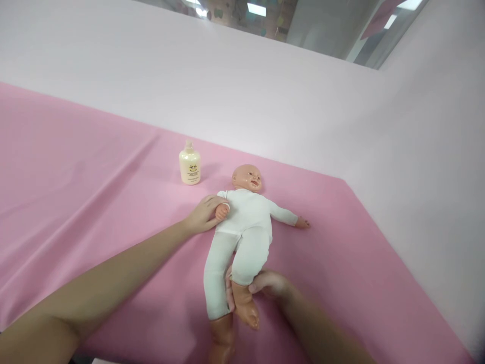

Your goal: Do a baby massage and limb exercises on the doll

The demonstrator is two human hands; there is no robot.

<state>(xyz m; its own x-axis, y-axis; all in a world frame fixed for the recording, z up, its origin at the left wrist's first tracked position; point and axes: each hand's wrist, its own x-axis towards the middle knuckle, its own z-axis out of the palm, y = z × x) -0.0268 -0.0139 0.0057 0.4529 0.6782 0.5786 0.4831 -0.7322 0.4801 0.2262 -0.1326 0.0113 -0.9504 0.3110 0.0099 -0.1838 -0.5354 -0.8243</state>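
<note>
A baby doll (pixel 246 212) in a white long-sleeved suit lies on its back, its head pointing away from me. My left hand (pixel 206 213) is closed around the doll's arm on the left side, and the doll's small fist shows beside my thumb. Lower down, my right hand (pixel 267 284) wraps the doll's bent leg near the ankle, with fingers passing behind it and the thumb in front. The doll's other leg stretches towards me, and its other arm reaches out to the right on the cloth.
A cream-coloured pump bottle (pixel 190 164) with dark print stands left of the doll's head. Pink cloth (pixel 113 167) covers the table, with some creases on the left. Behind and to the right rises a white wall (pixel 303 111), with a glass window (pixel 265 23) at the top.
</note>
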